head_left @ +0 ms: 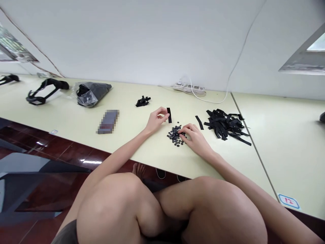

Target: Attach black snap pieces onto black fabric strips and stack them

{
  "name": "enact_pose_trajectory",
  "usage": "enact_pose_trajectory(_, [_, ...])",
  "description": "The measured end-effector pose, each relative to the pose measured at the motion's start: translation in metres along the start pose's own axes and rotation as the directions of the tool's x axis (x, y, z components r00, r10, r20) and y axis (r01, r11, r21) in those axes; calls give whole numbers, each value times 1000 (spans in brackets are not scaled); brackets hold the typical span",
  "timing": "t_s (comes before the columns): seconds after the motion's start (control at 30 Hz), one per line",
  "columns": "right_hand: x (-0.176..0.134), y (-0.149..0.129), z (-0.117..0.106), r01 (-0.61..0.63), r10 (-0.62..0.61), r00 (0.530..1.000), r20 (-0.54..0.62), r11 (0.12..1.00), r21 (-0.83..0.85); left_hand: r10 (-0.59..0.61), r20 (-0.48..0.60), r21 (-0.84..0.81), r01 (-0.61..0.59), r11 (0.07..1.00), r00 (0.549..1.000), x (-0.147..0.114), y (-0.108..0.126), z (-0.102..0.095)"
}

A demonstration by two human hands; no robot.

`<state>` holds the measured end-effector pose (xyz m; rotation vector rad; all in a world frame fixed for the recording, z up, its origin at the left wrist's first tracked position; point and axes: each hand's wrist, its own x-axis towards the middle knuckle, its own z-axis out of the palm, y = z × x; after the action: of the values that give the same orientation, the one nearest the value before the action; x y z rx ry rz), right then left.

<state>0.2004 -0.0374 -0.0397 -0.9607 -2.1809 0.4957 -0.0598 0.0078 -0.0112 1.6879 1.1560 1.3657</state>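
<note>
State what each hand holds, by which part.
Left hand: a black strip, by its edge, midway. Right hand: at black discs; any hold cannot be told.

We face a white wall (142,40) behind a pale yellowish tabletop (286,135), with windows (317,44) at either side and glossy dark-red floor tiles (72,147) reflecting light below.

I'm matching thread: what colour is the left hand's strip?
The strip is black; head view.
</note>
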Motion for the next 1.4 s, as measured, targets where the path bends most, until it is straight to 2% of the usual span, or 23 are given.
enact_pose_trajectory(0.2, [2,1,-1,27,-26,999,-28,999,30,-6,-45,-5,6,1000,999,3,-5,1])
enact_pose_trajectory(0.43, [1,-6,-2,-79,83,994,-66,995,63,-17,13,16,17,1000,1000,-1,-4,3])
enact_pose_trajectory(0.73, [-4,1,-3,-6,5,1000,16,1000,7,-32,85,47,28,999,996,-4,-2,8])
enact_pose_trajectory(1.03, [1,-2,-10,1,0,1000,-20,998,62,30,131,98,-43,994,991,-7,7,12])
enact_pose_trajectory(1.27, [3,1,-16,-35,38,999,-26,995,93,10,122,96,-22,995,992,-8,9,10])
enact_pose_trajectory(1.33, [3,-1,-24,-25,24,1000,12,994,108,29,128,90,-41,995,991,-8,7,11])
enact_pose_trajectory(1.4, [2,-2,-34,-9,-10,989,146,992,128,58,138,84,-70,994,989,-8,6,11])
